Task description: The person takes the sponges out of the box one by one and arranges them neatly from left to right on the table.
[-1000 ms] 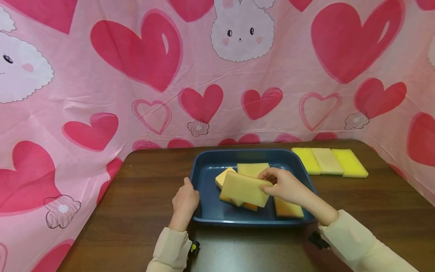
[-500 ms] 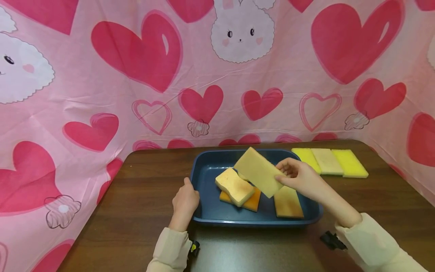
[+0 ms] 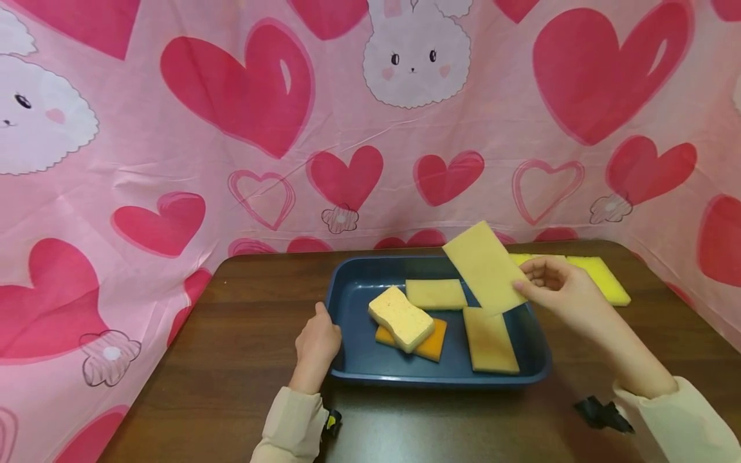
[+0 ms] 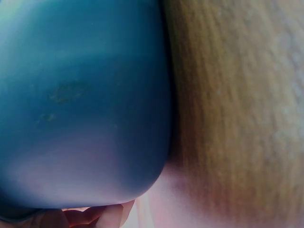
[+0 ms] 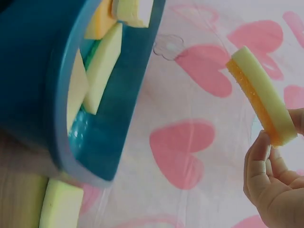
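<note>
Right hand (image 3: 558, 283) pinching the two-layer sponge (image 3: 483, 265), thumb on one face, fingers on the other; grip at its right end, rest of it sticking out far-left of the fingers. Sponge raised, tilted, over far right part of the blue tray (image 3: 428, 381). Left hand (image 3: 317, 339) grips the tray's left rim. In tray: wavy sponge (image 3: 401, 315) lying on orange sponge (image 3: 435, 344) at left, far flat sponge (image 3: 436, 294), near right sponge (image 3: 491, 344). Yellow sponges (image 3: 603, 278) on table (image 3: 243, 392), far right, partly hidden. Heart-print cloth (image 3: 399, 173) behind.
</note>
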### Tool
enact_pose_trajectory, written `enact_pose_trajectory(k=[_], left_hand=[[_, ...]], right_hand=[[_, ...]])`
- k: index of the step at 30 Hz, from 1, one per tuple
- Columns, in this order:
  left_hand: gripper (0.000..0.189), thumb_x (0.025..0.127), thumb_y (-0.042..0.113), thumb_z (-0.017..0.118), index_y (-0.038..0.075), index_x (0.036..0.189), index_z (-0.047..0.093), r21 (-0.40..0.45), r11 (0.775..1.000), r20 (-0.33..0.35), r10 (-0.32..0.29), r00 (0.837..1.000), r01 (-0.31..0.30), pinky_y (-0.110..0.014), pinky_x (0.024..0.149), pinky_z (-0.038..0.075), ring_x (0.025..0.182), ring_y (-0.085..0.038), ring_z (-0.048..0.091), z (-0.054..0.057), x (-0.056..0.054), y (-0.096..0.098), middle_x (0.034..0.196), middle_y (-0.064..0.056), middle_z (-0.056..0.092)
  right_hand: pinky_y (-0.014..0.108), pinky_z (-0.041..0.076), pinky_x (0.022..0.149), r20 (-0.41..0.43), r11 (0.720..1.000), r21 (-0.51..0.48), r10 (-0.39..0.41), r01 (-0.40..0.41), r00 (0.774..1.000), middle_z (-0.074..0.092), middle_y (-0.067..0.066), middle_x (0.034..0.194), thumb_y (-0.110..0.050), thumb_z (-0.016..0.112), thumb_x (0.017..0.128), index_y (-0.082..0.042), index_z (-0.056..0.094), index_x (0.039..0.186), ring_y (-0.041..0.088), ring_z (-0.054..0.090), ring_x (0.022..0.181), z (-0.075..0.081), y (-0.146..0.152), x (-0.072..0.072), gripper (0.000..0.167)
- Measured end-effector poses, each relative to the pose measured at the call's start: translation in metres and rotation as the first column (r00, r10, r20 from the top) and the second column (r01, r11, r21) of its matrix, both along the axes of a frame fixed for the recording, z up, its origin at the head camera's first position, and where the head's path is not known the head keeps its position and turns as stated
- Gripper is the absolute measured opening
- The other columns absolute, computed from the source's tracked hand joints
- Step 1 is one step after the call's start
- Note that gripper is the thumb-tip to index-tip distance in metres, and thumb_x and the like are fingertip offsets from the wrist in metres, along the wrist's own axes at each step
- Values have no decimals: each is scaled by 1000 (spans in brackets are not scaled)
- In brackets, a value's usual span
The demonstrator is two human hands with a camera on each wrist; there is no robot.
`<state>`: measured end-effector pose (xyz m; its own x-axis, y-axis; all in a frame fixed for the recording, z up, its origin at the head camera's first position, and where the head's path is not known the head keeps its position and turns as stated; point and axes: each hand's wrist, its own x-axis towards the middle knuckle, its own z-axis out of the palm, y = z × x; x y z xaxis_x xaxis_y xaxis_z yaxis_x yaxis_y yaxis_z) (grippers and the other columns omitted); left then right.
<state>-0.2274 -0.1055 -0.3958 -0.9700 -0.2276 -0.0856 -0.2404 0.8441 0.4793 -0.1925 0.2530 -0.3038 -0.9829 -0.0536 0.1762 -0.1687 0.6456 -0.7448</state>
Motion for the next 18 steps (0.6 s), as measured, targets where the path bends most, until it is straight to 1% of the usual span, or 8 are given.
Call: enact_pose_trajectory(k=[3, 8, 12, 15, 18], left_hand=[[53, 91, 10, 51, -6, 139, 34, 6, 1000, 4, 1, 1000, -1, -46, 66, 49, 86, -35, 65, 0, 0, 1, 110, -28, 65], [50, 90, 10, 50, -6, 136, 37, -1, 1000, -1, -2, 1000, 2, -47, 65, 49, 85, -36, 66, -1, 0, 1, 106, -27, 66], [50, 88, 9, 49, -5, 135, 38, -6, 1000, -5, 1, 1000, -1, -47, 63, 48, 83, -37, 66, -1, -1, 0, 103, -26, 67], [51, 88, 9, 49, -5, 135, 37, -3, 1000, -4, 6, 1000, -6, -47, 64, 48, 82, -37, 65, -1, -1, -1, 104, -26, 67], [51, 88, 9, 50, -6, 135, 37, -2, 1000, -9, 5, 1000, -5, -48, 64, 48, 83, -37, 66, -1, -1, 0, 104, -26, 67]], right_hand=[[15, 49, 65, 8, 999, -21, -25, 25, 1000, 59, -23, 81, -24, 65, 90, 3, 55, 116, -6, 58, 74, 1, 10, 5, 39], [13, 47, 64, 17, 997, -14, -76, 77, 997, 54, -29, 82, -24, 63, 91, 5, 53, 119, -9, 57, 72, -2, 27, 10, 41], [13, 44, 62, 2, 990, -9, -140, 140, 990, 51, -33, 84, -27, 63, 91, -2, 55, 115, -11, 54, 72, -5, 44, 14, 36], [14, 43, 60, -17, 981, 33, -191, 192, 981, 47, -35, 82, -31, 62, 91, -2, 54, 116, -13, 51, 69, -8, 57, 14, 39], [15, 41, 57, -22, 967, 86, -240, 241, 971, 44, -35, 78, -35, 60, 92, 4, 52, 120, -14, 46, 66, -12, 70, 13, 48]])
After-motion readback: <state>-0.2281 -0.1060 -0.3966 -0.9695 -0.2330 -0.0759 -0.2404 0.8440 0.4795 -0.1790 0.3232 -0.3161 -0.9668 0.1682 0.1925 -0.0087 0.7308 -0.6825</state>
